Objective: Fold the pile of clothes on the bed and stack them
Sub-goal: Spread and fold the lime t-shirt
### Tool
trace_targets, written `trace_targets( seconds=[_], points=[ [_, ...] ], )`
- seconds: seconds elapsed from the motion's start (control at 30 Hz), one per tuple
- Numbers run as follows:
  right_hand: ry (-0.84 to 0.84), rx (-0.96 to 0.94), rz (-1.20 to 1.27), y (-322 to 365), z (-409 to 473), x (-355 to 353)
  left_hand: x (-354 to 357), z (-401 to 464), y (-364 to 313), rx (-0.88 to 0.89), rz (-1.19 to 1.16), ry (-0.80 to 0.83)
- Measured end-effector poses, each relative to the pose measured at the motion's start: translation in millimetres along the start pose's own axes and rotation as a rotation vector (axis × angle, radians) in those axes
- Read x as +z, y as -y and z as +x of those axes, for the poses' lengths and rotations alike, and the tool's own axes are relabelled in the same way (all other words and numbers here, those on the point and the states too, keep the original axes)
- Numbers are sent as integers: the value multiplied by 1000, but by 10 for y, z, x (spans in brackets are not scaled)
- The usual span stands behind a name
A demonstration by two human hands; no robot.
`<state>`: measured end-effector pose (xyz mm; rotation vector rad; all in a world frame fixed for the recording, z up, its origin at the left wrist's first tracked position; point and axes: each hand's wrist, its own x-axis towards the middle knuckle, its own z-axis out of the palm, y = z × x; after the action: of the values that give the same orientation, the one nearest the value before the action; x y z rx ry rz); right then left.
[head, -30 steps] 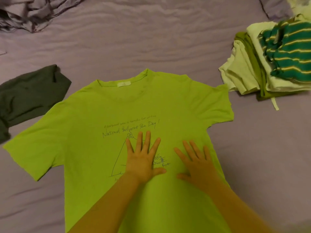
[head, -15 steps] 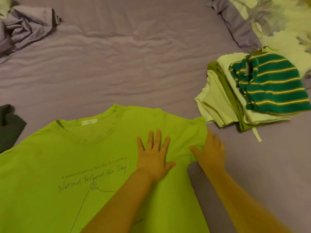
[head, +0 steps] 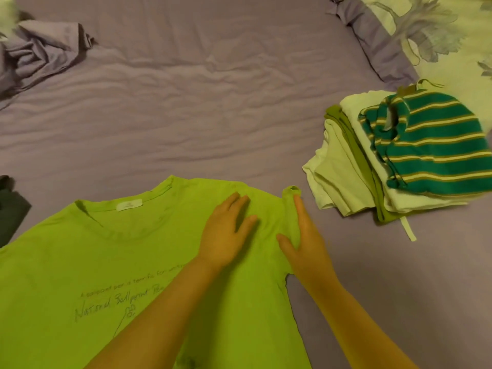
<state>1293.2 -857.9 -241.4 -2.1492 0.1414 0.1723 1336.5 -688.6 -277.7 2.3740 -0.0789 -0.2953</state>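
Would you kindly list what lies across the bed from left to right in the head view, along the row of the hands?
Dark garment → lime green T-shirt → left hand → right hand → stack of folded clothes with the striped top on it.

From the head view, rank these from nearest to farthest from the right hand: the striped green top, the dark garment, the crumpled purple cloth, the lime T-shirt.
From the right hand:
1. Lime T-shirt, touching it at the sleeve.
2. Striped green top, on the stack to its right.
3. Dark garment, at the left edge.
4. Crumpled purple cloth, far upper left.
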Motion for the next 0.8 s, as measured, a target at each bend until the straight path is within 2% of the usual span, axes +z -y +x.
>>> trace_targets(
  seconds=[0.03,0.1,0.17,0.2,0.27,0.33,0.37,0.43,0.5,0.6,0.7,0.8],
  points=[
    [76,-78,-38,108,-49,45,-53,-105,-42,-163,-352,-83],
    [281,-183,-192,264,-184,181,-191,-257,-124,-518,-1022,-45],
    [365,-222,-295,290,-306,318,-293,-346,-86,-654,-1378,86],
    [329,-182,-263,281,-341,360,-344,-371,-87,-680,-1420,104],
    [176,-62,-198,204,-365,407,-357,-377,-60,-674,-1229,40],
    [62,-12,-271,129,-323,460,-289,-360,19,-581,-792,-94],
    [29,-54,-339,106,-285,504,-241,-368,58,-492,-586,-102],
    [25,-151,-463,107,-197,630,-174,-407,94,-347,-395,-122],
    [70,-184,-592,134,-105,736,-167,-441,149,-310,-397,-231],
    [124,-120,-775,43,-31,817,-228,-493,280,-428,-468,-397],
    [154,-112,-876,-123,-40,830,-369,-509,389,-539,-518,-364],
    [182,-115,-903,-101,-52,849,-533,-498,399,-674,-775,-226]
  ],
)
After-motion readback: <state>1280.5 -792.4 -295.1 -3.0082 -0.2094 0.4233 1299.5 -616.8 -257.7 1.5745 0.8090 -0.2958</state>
